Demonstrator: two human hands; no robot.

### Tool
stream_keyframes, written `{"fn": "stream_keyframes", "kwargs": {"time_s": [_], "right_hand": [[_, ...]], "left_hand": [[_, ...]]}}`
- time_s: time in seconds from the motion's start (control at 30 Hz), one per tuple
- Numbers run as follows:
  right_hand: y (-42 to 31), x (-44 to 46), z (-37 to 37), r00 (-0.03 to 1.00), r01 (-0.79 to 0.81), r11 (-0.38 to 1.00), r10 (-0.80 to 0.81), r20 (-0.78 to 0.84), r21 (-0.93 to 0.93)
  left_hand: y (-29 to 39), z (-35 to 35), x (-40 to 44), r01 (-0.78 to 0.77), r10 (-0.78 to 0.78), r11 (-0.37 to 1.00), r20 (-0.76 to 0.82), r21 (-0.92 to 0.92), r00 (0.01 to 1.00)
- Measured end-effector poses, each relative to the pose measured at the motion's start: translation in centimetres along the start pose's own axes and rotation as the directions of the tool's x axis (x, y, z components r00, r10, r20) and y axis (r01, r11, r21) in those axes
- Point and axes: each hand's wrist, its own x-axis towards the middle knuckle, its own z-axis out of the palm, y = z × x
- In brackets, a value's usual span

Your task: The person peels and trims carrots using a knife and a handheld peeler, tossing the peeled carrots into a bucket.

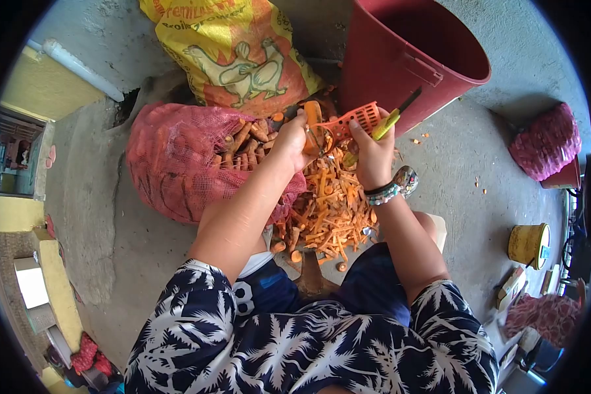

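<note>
My left hand (pixel 295 139) is closed around a peeled orange carrot (pixel 313 117), its end pointing up between my fingers. In my right hand (pixel 374 154) is an orange plastic peeler (pixel 361 120) with a perforated handle, its head against the carrot. The same hand also grips a knife (pixel 387 125) by its yellow-green handle, with the dark blade pointing up and to the right. Beneath both hands lies a heap of carrot peels (pixel 328 203). Left of it, a red mesh sack (pixel 177 164) lies open, with unpeeled carrots (pixel 246 141) showing at its mouth.
A tall red bin (pixel 387 72) stands beyond my right hand, beside a printed yellow sack (pixel 243 59). Further right are a filled pink mesh sack (pixel 546 141) and a yellow bucket (pixel 528 245). Small orange scraps dot the concrete floor (pixel 466 217).
</note>
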Motion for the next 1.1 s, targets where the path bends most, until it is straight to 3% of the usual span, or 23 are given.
{"fn": "stream_keyframes", "kwargs": {"time_s": [0.1, 0.17, 0.23, 0.3, 0.33, 0.37, 0.5, 0.57, 0.63, 0.67, 0.7, 0.77, 0.8, 0.83, 0.9, 1.0, 1.1], "right_hand": [[-1.2, 1.4, -0.1, 0.995, -0.031, 0.998, 0.037, 0.095, -0.063], [-1.4, 4.1, -1.0, 0.984, -0.081, 0.985, 0.103, 0.145, -0.149], [0.1, 7.9, -3.3, 0.995, -0.025, 0.996, 0.033, 0.095, -0.083], [0.1, 9.4, -5.0, 0.986, 0.078, 0.929, -0.124, -0.108, -0.361], [0.0, 9.6, -5.7, 0.981, -0.024, 0.982, -0.013, -0.193, -0.188], [0.3, 9.7, -6.0, 0.972, 0.001, 0.995, -0.023, -0.234, -0.095], [-1.8, 6.4, -3.2, 0.989, 0.015, 1.0, -0.012, -0.145, 0.02], [-1.8, 4.7, -2.3, 0.999, 0.001, 1.0, 0.0, -0.049, 0.016], [-2.2, 3.6, -2.1, 0.994, -0.035, 0.999, 0.036, 0.107, -0.009], [-1.6, 3.8, -2.2, 0.993, 0.038, 0.999, -0.034, 0.109, -0.031], [-1.4, 4.4, -2.4, 0.994, 0.039, 0.999, -0.036, 0.107, -0.029], [-1.4, 6.3, -3.6, 0.993, 0.062, 0.988, -0.074, -0.086, -0.14], [-0.9, 7.6, -4.3, 0.967, 0.106, 0.989, -0.127, -0.221, -0.105], [-1.2, 8.4, -5.4, 0.961, 0.101, 0.993, -0.115, -0.25, -0.069], [-1.5, 8.5, -6.4, 0.97, 0.164, 0.983, -0.146, -0.195, 0.08], [-3.2, 5.5, -3.7, 0.986, 0.167, 0.98, -0.167, -0.012, 0.112], [-3.0, 3.4, -2.3, 0.993, 0.099, 0.995, -0.097, 0.069, -0.022]], "left_hand": [[-0.2, 0.1, -0.1, 0.004, -0.003, 0.999, -0.019, 0.035, 1.0], [-0.4, -0.8, 0.5, 0.078, -0.103, 0.971, 0.101, 0.225, 0.99], [-0.1, -1.2, -0.1, 0.138, -0.173, 0.954, 0.114, 0.268, 0.978], [0.2, -2.3, -0.3, 0.211, -0.321, 0.901, 0.256, 0.379, 0.912], [0.4, -2.4, -0.4, 0.203, -0.327, 0.902, 0.298, 0.38, 0.897], [0.6, -2.6, -0.4, 0.2, -0.326, 0.902, 0.301, 0.382, 0.896], [0.6, -2.1, -0.8, 0.056, -0.206, 0.912, 0.337, 0.406, 0.919], [0.3, -1.6, -1.2, -0.178, -0.052, 0.844, 0.408, 0.506, 0.912], [0.3, -1.9, -0.9, -0.082, -0.132, 0.879, 0.404, 0.47, 0.905], [0.4, -2.1, -0.8, 0.012, -0.204, 0.902, 0.403, 0.432, 0.892], [0.4, -2.2, -0.9, 0.011, -0.205, 0.901, 0.403, 0.434, 0.892], [0.6, -2.2, -0.9, 0.141, -0.271, 0.954, 0.559, 0.266, 0.784], [0.6, -2.1, -1.0, 0.137, -0.271, 0.953, 0.561, 0.269, 0.782], [0.6, -2.2, -1.2, 0.148, -0.272, 0.957, 0.595, 0.25, 0.756], [0.9, -2.3, -1.4, 0.159, -0.274, 0.959, 0.628, 0.234, 0.728], [1.0, -1.8, -1.7, 0.168, -0.217, 0.976, 0.585, 0.139, 0.781], [1.1, -1.7, -1.7, 0.189, -0.251, 0.968, 0.674, 0.166, 0.695]]}}
